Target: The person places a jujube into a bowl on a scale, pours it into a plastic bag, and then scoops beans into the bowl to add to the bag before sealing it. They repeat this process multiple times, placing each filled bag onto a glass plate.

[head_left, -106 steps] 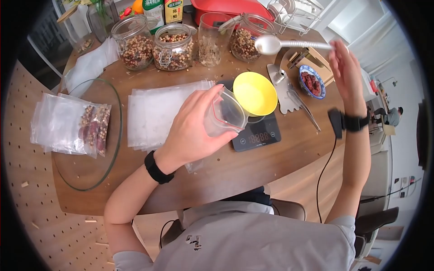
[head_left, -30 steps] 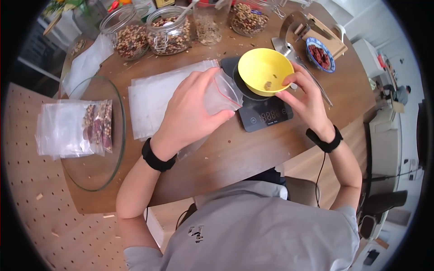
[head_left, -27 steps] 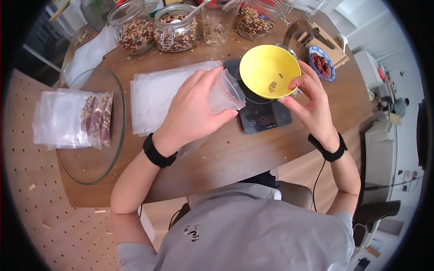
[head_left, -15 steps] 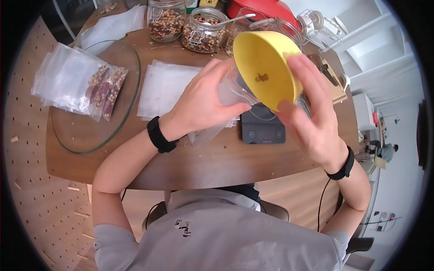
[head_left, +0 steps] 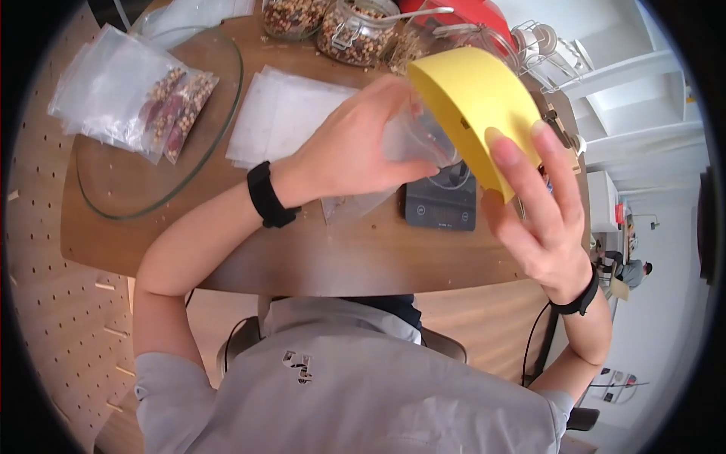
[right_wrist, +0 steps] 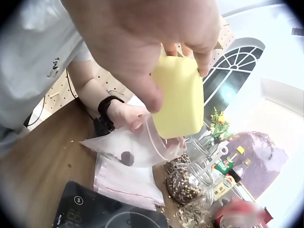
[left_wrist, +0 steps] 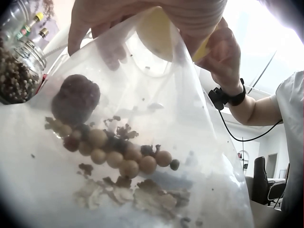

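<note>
My left hand (head_left: 344, 144) holds a clear plastic bag (head_left: 408, 140) by its top, the mouth spread. Inside the bag (left_wrist: 199, 142), in the left wrist view, are round beige beans, a dark wrinkled fruit and pale flakes. My right hand (head_left: 541, 219) grips the yellow bowl (head_left: 491, 98), steeply tipped with its rim at the bag's mouth. The bowl's inside is mostly hidden. In the right wrist view the bowl (right_wrist: 178, 99) reaches into the mouth of the bag (right_wrist: 137, 147). Below the hands lies the black scale (head_left: 439, 208).
Flat empty bags (head_left: 280, 113) lie left of the scale. Filled bags (head_left: 178, 113) rest on a glass plate (head_left: 162, 198) at the far left. Behind stand jars of mixed beans (head_left: 355, 34), one with a white spoon (head_left: 416, 13), and a red object (head_left: 469, 19).
The right hand has lifted the yellow bowl off the scale and tipped it left over the bag. The left hand keeps hold of the bag. The spoon went into a jar earlier.
</note>
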`<state>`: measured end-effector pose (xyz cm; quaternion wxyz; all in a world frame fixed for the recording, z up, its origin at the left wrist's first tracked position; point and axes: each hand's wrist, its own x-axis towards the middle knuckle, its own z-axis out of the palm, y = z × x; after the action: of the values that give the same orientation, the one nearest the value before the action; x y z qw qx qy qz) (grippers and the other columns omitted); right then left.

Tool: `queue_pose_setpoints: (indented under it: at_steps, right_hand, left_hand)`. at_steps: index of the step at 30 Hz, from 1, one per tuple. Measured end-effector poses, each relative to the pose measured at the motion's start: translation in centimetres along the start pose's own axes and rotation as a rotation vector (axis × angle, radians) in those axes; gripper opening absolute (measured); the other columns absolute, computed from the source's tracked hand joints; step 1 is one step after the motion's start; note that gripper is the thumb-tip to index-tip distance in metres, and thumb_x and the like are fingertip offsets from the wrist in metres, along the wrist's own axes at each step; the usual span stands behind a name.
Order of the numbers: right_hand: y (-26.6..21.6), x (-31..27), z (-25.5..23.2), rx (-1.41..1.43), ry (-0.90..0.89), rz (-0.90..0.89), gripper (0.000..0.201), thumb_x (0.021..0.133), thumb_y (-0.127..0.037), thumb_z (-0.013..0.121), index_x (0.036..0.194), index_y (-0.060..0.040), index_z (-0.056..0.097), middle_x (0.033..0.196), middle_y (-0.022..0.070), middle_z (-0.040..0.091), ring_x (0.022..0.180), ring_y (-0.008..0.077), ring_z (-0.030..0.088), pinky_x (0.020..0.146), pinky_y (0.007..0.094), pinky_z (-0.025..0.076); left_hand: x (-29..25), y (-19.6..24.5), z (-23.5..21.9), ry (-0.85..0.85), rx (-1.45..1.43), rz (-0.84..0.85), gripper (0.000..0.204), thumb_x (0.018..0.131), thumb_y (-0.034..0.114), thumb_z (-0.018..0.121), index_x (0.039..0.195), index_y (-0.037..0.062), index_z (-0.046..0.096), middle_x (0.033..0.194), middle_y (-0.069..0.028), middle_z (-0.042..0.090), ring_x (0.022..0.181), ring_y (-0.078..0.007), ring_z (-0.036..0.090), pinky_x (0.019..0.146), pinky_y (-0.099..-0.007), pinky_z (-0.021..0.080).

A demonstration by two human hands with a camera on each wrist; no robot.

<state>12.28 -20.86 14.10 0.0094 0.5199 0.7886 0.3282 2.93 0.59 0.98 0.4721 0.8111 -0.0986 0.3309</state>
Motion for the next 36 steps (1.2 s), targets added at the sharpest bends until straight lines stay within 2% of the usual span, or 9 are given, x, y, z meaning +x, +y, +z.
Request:
queue_pose_setpoints:
  at_steps: [3, 7, 15, 18, 27, 30, 32, 34, 36]
  right_hand:
    - [0.3, 0.2, -0.9, 0.045, -0.095, -0.014, 0.027, 0.065, 0.005, 0.078, 0.089, 0.0015, 0.066, 0.144, 0.0218, 0.056, 0.137, 0.0497, 0.048, 0.108, 0.0538, 0.051]
    - [0.2, 0.5, -0.5, 0.018, -0.02, 0.066, 0.023, 0.066, 0.005, 0.077, 0.081, -0.0001, 0.061, 0.141, 0.0193, 0.059, 0.131, 0.0458, 0.054, 0.1, 0.0469, 0.057]
    - [1.2, -4.8, 1.3, 0.538, 0.179, 1.066, 0.025, 0.076, 0.0, 0.086, 0.092, -0.0054, 0.068, 0.149, 0.0169, 0.048, 0.135, 0.029, 0.055, 0.11, 0.0432, 0.049]
    - [0.1, -9.1, 5.1, 0.867, 0.202, 1.269, 0.025, 0.077, -0.003, 0.088, 0.092, -0.0058, 0.068, 0.15, 0.0161, 0.047, 0.135, 0.0277, 0.054, 0.109, 0.0438, 0.049]
    - [-3.7, -11.5, 9.5, 1.0, 0.095, 1.396, 0.032, 0.079, -0.007, 0.086, 0.106, -0.0055, 0.068, 0.152, 0.0149, 0.042, 0.139, 0.0287, 0.049, 0.111, 0.0449, 0.046]
    - [-1.9, -9.8, 7.7, 0.467, -0.007, 1.119, 0.044, 0.081, -0.012, 0.084, 0.12, -0.0077, 0.065, 0.15, 0.0143, 0.045, 0.136, 0.0269, 0.05, 0.108, 0.0419, 0.046]
    - [0.6, -7.7, 7.0, 0.639, 0.088, 1.144, 0.048, 0.086, -0.015, 0.08, 0.129, -0.0048, 0.061, 0.121, 0.0092, 0.065, 0.11, 0.0157, 0.062, 0.089, 0.0307, 0.051]
    - [2.9, -3.7, 7.0, 1.07, 0.158, 1.282, 0.051, 0.092, -0.016, 0.077, 0.136, -0.0023, 0.055, 0.102, 0.0042, 0.069, 0.089, 0.01, 0.065, 0.074, 0.0236, 0.052]
    - [4.9, 0.2, 8.0, 1.185, 0.098, 1.204, 0.055, 0.097, -0.016, 0.073, 0.143, -0.0016, 0.047, 0.093, 0.0019, 0.068, 0.078, 0.0071, 0.064, 0.062, 0.0192, 0.049]
  left_hand:
    - [0.0, -0.3, 0.2, 0.023, -0.009, 0.018, 0.083, 0.074, 0.021, 0.089, 0.144, 0.0002, 0.049, 0.136, -0.0188, 0.059, 0.128, -0.0352, 0.057, 0.107, -0.042, 0.045]
    - [-0.1, -0.2, 0.2, 0.033, -0.008, 0.055, 0.083, 0.073, 0.019, 0.089, 0.145, 0.0018, 0.05, 0.123, -0.0153, 0.061, 0.116, -0.0317, 0.061, 0.102, -0.0409, 0.047]
    - [0.2, -0.8, -0.8, 0.101, 0.052, -0.02, 0.083, 0.073, 0.017, 0.088, 0.146, 0.0024, 0.051, 0.111, -0.0093, 0.062, 0.105, -0.0224, 0.062, 0.094, -0.0341, 0.049]
    - [0.7, -0.6, -1.6, 0.124, 0.089, -0.02, 0.083, 0.073, 0.016, 0.088, 0.146, 0.0028, 0.052, 0.11, -0.0075, 0.061, 0.103, -0.0202, 0.062, 0.092, -0.0331, 0.05]
    - [1.2, -0.3, -2.6, 0.095, 0.118, 0.054, 0.083, 0.072, 0.015, 0.087, 0.146, 0.0028, 0.051, 0.111, -0.009, 0.061, 0.104, -0.0223, 0.061, 0.092, -0.0332, 0.049]
    - [1.1, 0.0, -2.6, 0.041, 0.159, 0.091, 0.083, 0.072, 0.016, 0.087, 0.146, 0.0007, 0.051, 0.111, -0.0116, 0.061, 0.104, -0.0259, 0.061, 0.092, -0.0348, 0.049]
    - [0.8, 0.1, -2.2, -0.002, 0.16, 0.082, 0.084, 0.071, 0.016, 0.087, 0.145, -0.0006, 0.05, 0.111, -0.013, 0.06, 0.103, -0.0281, 0.06, 0.092, -0.0357, 0.049]
    - [0.7, 0.2, -2.0, -0.048, 0.141, 0.051, 0.084, 0.071, 0.017, 0.086, 0.145, -0.0016, 0.05, 0.111, -0.0141, 0.06, 0.103, -0.03, 0.06, 0.092, -0.0364, 0.049]
    - [0.7, 0.4, -1.9, -0.063, 0.13, 0.061, 0.084, 0.072, 0.018, 0.086, 0.145, -0.0019, 0.05, 0.112, -0.0144, 0.059, 0.103, -0.0305, 0.06, 0.092, -0.0366, 0.049]
